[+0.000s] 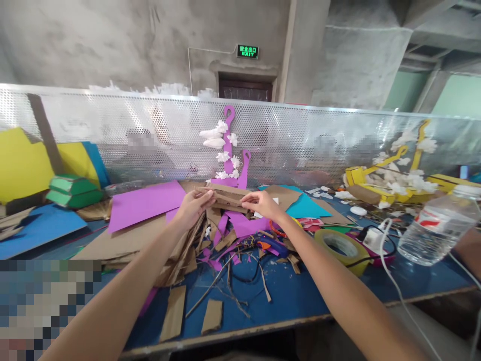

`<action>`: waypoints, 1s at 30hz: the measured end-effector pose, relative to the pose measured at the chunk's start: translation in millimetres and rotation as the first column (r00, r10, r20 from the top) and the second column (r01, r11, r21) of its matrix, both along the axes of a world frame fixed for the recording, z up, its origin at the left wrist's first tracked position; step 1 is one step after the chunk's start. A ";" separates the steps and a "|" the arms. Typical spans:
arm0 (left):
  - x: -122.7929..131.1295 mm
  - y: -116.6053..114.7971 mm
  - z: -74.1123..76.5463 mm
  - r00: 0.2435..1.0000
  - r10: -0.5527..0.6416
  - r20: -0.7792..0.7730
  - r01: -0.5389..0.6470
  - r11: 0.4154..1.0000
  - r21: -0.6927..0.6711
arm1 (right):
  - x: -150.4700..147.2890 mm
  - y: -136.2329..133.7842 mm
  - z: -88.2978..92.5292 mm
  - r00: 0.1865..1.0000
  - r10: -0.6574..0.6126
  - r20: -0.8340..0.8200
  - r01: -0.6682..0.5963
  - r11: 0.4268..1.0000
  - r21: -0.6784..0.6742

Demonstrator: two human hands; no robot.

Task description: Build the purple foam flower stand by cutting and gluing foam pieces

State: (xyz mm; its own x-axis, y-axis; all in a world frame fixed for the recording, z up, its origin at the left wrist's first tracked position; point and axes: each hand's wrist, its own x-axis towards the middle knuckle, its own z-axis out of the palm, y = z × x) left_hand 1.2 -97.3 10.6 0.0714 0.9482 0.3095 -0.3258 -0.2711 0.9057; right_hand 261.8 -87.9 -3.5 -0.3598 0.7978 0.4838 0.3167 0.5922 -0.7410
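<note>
Both my hands hold a folded strip of brown cardboard above the littered table. My left hand pinches its left end, with the thumb along the near side. At the right end, the fingertips of my right hand are closed on it. Just behind the strip stands a purple hooked shape with white tissue-like tufts on it. Purple scraps and thin cardboard offcuts lie below my hands. A blue and orange tool, perhaps a glue gun, lies below my right hand, partly covered.
Purple board and cardboard sheets lie left, near a green box-like shape. On the right are a tape roll, a white cable, a water bottle and a yellow tufted piece. A perforated metal screen borders the back.
</note>
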 end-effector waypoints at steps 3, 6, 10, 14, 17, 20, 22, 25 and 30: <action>8.4 -2.1 -4.7 0.994 -0.067 -0.081 0.064 0.997 -0.040 | -4.7 -6.2 1.3 0.998 0.036 0.043 -0.035 0.999 -0.016; 11.5 -1.0 -8.1 0.995 -0.045 -0.093 0.043 0.999 -0.033 | -8.8 -11.0 2.7 0.995 0.084 0.062 -0.082 0.996 -0.028; 5.4 3.6 -8.5 0.996 0.050 -0.071 -0.049 0.999 0.012 | -10.6 -16.3 5.7 0.985 0.142 0.096 -0.135 0.988 -0.070; -3.6 6.7 -6.4 0.992 0.117 -0.044 -0.113 0.990 0.080 | -9.6 -18.9 7.3 0.975 0.185 0.126 -0.171 0.978 -0.120; -5.8 6.4 -4.7 0.988 0.145 -0.057 -0.137 0.983 0.122 | -8.9 -18.6 6.8 0.970 0.197 0.139 -0.177 0.973 -0.146; -4.6 5.1 -3.3 0.987 0.148 -0.056 -0.141 0.983 0.114 | -7.3 -17.0 5.9 0.969 0.186 0.162 -0.161 0.975 -0.154; -3.9 4.6 -2.8 0.990 0.128 -0.053 -0.123 0.987 0.099 | -5.2 -15.1 5.0 0.974 0.154 0.165 -0.130 0.980 -0.148; -5.0 4.9 -1.8 0.991 0.129 -0.045 -0.125 0.989 0.080 | -1.0 -11.2 3.0 0.983 0.111 0.146 -0.091 0.987 -0.134; -14.2 5.0 5.5 0.975 0.224 -0.004 -0.223 0.972 0.072 | 7.9 -3.1 -1.2 0.973 0.121 0.196 -0.101 0.989 -0.106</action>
